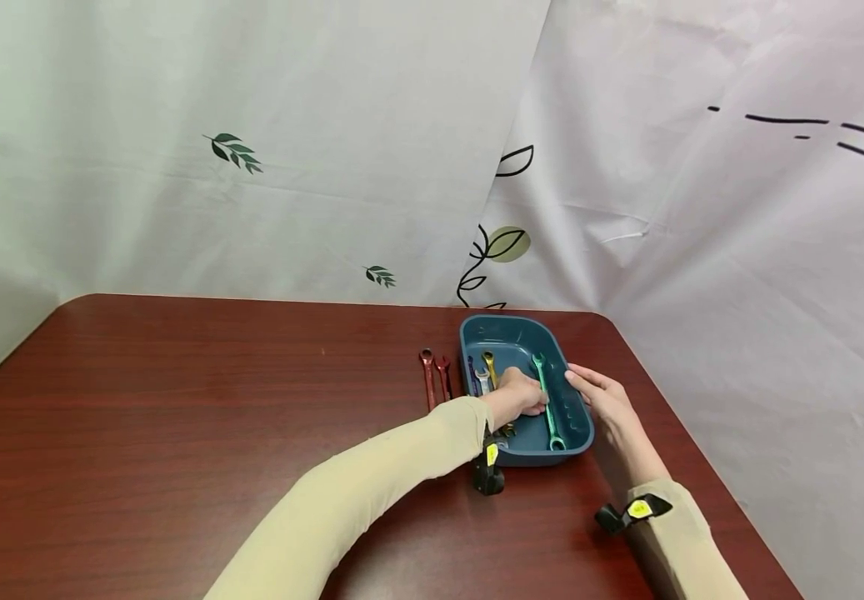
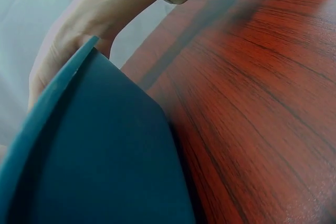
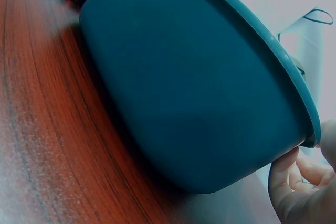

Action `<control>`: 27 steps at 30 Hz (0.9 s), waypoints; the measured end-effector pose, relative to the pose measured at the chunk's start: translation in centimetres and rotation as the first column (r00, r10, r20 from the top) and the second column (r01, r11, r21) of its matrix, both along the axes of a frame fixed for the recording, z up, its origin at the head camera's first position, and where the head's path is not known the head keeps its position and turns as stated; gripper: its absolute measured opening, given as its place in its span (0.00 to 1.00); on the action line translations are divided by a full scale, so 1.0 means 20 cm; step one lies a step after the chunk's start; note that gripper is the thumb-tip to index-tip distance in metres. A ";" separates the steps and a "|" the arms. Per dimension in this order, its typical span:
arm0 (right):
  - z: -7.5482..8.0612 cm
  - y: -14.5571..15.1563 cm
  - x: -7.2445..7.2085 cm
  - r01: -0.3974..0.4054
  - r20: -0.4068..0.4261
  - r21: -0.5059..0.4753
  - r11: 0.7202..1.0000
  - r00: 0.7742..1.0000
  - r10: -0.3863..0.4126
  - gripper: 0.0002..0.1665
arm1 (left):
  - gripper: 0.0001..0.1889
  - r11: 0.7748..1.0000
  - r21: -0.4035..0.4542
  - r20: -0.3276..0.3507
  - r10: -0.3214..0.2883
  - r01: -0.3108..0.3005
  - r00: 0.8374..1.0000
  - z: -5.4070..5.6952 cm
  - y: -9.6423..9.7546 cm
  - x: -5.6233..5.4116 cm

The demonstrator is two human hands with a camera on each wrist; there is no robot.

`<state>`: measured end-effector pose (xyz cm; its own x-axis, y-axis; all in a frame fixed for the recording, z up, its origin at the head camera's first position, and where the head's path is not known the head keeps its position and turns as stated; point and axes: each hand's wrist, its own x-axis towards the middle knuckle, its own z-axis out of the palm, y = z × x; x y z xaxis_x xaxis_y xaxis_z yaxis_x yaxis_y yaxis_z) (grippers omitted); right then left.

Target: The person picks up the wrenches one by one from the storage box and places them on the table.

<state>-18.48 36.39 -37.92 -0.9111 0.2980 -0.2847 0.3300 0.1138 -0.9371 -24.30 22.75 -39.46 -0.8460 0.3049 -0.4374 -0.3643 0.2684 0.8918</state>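
A blue plastic bin (image 1: 529,457) stands at the table's right side with several combination wrenches in it. My left hand (image 1: 523,393) reaches down into it, its fingers at the middle of the green wrench (image 1: 554,427) and seeming to grip it; the fingertips are partly hidden. Left of that hand lie a yellow wrench (image 1: 488,360) and a silver wrench (image 1: 482,377); others are partly covered by the wrist. On the bin's right rim, my right hand (image 1: 606,402) pinches the edge. The right wrist view shows its fingers (image 3: 286,174) against the outer wall just under the rim.
Two red wrenches, a longer one (image 1: 428,375) and a shorter one (image 1: 443,375), lie on the brown wooden table (image 1: 177,433) just left of the bin. A pale printed cloth (image 1: 372,167) hangs behind the table and along its right side.
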 end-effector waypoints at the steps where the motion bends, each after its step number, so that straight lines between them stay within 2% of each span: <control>1: 0.00 0.00 0.00 -0.001 -0.003 -0.002 1.000 1.000 0.001 0.39 | 0.07 1.000 -0.001 -0.004 0.000 0.000 1.000 0.00 0.00 0.00; 9: 0.00 0.01 0.00 -0.004 -0.023 -0.049 0.999 1.000 0.003 0.39 | 0.13 0.996 0.092 0.011 -0.003 0.002 1.000 0.03 -0.03 0.05; 19: 0.00 0.00 0.00 -0.008 -0.015 -0.019 1.000 1.000 0.008 0.40 | 0.16 0.995 0.104 0.047 -0.009 0.004 0.999 0.07 -0.05 0.08; 27: 0.00 0.01 0.00 -0.012 -0.025 -0.015 1.000 1.000 0.012 0.39 | 0.18 0.990 0.136 0.044 -0.027 0.020 0.999 0.06 -0.05 0.08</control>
<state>-18.43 36.51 -37.97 -0.9215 0.2829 -0.2659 0.3049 0.1032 -0.9468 -22.69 21.85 -38.19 -0.8180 0.3835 -0.4287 -0.4005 0.1552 0.9030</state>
